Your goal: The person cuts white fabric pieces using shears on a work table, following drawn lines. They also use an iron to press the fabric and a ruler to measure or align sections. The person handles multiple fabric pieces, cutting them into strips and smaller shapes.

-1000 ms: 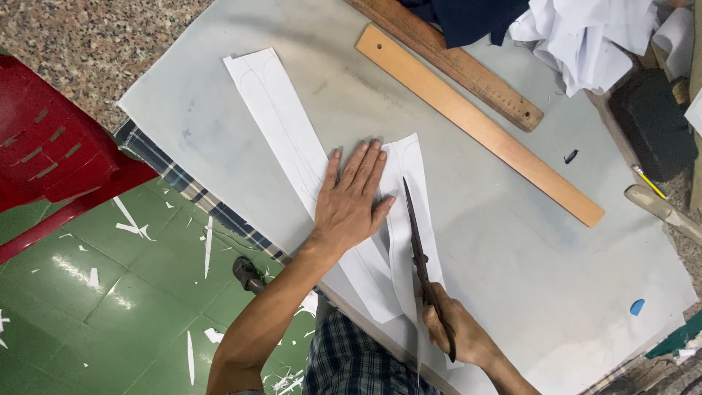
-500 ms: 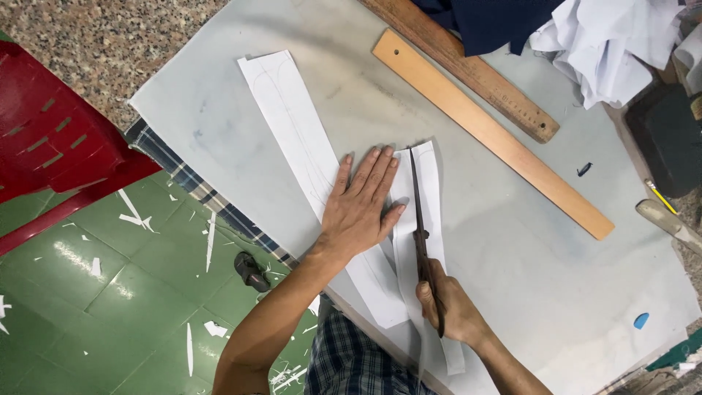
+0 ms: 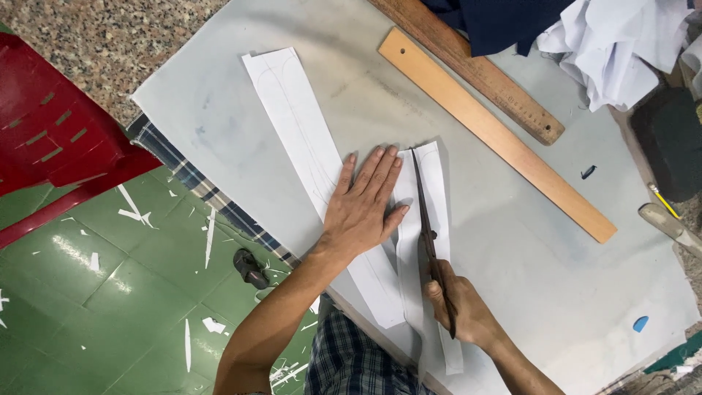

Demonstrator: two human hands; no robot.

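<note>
While the left hand [image 3: 363, 208] is pressed flat, fingers spread, on the white paper strip [image 3: 428, 219] on the grey tabletop [image 3: 512, 241], dark scissors [image 3: 427, 230] are gripped in the closed right hand [image 3: 461, 311], blades lying along the strip.

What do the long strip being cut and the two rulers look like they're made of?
The strip looks like thin matte white paper: flat, faintly pencilled. The scissors in the right hand seem dark, dull metal. Both rulers, pale and darker, appear to be wood, with visible grain.

Bare table [image 3: 512, 249] right, rulers [image 3: 497, 135] beyond
</note>
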